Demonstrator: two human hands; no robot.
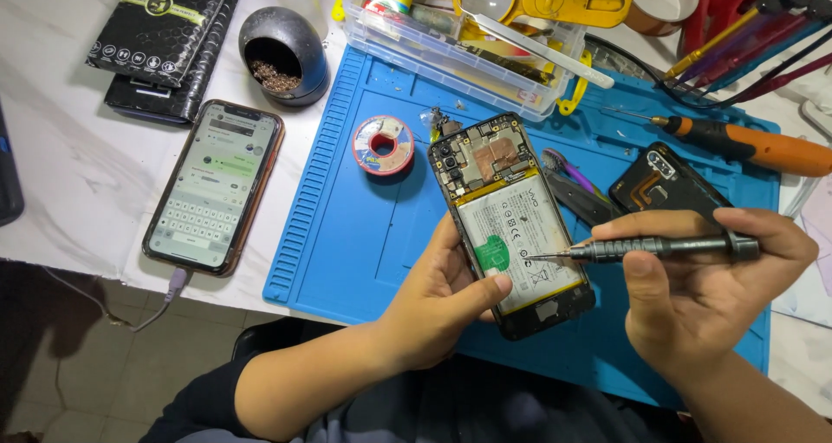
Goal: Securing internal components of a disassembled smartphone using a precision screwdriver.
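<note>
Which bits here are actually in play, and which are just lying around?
In use: opened black phone with exposed white battery, held by left hand; grey metal precision screwdriver in right hand.

Lying about: lit phone on cable, solder spool, orange-handled screwdriver, black back cover.

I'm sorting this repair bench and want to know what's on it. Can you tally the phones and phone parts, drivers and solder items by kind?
Phones and phone parts: 3 (opened phone in left hand, lit phone, black back cover)
Screwdrivers: 2 (grey one in right hand, orange-handled one)
Solder spool: 1
Tip-cleaner pot: 1
Total: 7
</note>
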